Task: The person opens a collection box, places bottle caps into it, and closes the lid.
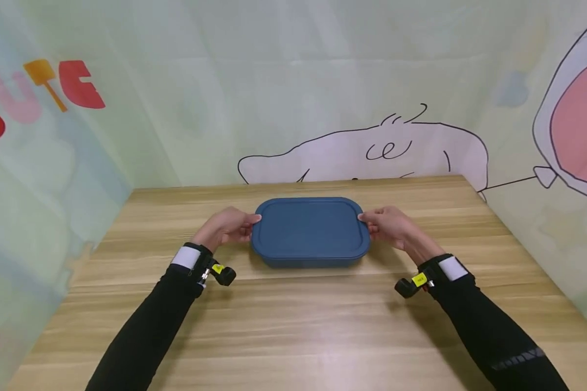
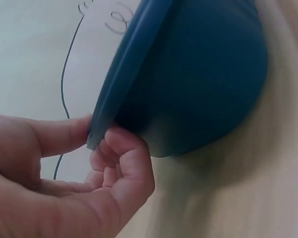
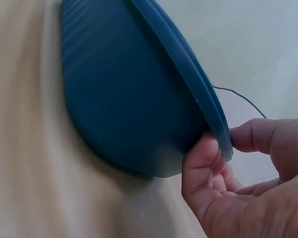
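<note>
While black sleeves reach in from the lower corners, the left hand and right hand each pinch the lid rim, thumb above and curled fingers beneath, of the blue container resting mid-frame on the wooden bench.

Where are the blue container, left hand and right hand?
blue container [image 1: 310,231], head view, middle of its lid.
left hand [image 1: 225,227], head view, back of the hand at the container's left edge.
right hand [image 1: 393,227], head view, back of the hand at its right edge.
</note>
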The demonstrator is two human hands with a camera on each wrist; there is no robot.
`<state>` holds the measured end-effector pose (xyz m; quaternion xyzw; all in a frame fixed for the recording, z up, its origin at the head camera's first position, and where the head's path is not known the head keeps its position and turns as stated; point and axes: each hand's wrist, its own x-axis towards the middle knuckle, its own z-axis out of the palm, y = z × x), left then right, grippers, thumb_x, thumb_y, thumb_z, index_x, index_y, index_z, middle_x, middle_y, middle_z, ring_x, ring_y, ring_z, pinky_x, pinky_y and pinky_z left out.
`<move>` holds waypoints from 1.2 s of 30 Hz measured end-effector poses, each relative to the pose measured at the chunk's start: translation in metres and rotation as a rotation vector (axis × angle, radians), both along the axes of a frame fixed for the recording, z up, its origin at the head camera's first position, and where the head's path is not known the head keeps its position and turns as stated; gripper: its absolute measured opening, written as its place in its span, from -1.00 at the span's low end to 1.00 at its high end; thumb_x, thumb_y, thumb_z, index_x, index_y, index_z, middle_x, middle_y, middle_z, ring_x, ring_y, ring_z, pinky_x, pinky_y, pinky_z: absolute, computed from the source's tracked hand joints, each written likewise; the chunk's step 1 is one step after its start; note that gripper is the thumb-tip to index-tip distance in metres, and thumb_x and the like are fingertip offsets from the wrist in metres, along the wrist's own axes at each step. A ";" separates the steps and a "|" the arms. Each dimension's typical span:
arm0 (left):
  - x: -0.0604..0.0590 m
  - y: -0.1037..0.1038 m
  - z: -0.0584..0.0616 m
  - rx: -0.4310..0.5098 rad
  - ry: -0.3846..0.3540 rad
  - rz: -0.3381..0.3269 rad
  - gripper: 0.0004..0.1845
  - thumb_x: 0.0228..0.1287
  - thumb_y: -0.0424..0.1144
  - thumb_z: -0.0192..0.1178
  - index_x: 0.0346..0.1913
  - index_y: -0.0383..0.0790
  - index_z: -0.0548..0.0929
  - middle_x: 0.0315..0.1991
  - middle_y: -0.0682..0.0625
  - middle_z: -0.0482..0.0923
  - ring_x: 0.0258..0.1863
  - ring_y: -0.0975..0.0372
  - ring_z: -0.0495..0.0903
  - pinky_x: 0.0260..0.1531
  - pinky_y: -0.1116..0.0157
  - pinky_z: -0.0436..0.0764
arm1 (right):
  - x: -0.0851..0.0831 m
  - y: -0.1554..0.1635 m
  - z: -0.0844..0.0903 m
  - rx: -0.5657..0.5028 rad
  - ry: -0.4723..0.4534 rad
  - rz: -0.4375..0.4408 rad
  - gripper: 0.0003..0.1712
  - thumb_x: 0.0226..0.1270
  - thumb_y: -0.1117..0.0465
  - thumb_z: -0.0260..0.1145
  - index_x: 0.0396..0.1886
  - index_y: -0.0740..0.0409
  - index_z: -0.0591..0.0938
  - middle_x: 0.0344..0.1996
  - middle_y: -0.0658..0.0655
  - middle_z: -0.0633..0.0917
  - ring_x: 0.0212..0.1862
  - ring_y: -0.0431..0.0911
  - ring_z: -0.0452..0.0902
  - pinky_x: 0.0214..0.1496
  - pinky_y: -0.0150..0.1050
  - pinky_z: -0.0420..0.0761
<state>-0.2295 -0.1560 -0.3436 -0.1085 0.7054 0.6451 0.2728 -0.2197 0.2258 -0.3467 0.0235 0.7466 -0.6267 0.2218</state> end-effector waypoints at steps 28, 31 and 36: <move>0.096 -0.008 -0.010 0.144 0.016 -0.281 -0.91 0.55 -0.39 0.10 -0.19 -0.32 0.47 -0.35 -0.09 0.56 -0.36 0.19 0.59 -0.28 0.32 0.66 | 0.087 0.030 0.000 -0.092 -0.083 0.277 -0.82 0.62 0.24 0.17 -0.16 0.30 0.53 -0.38 0.14 0.68 -0.35 -0.10 0.67 -0.26 -0.24 0.69; 0.098 -0.008 -0.011 0.162 0.015 -0.290 -0.93 0.55 -0.40 0.10 -0.17 -0.32 0.46 -0.34 -0.09 0.57 -0.35 0.19 0.60 -0.28 0.32 0.66 | 0.090 0.032 0.000 -0.104 -0.086 0.296 -0.82 0.62 0.23 0.17 -0.15 0.30 0.53 -0.38 0.15 0.69 -0.35 -0.09 0.67 -0.25 -0.24 0.70; 0.097 -0.008 -0.012 0.178 0.028 -0.304 -0.94 0.55 -0.40 0.09 -0.15 -0.33 0.45 -0.34 -0.09 0.58 -0.35 0.20 0.60 -0.28 0.33 0.65 | 0.091 0.033 0.000 -0.118 -0.087 0.303 -0.82 0.62 0.22 0.17 -0.13 0.29 0.52 -0.37 0.15 0.69 -0.35 -0.10 0.68 -0.26 -0.25 0.70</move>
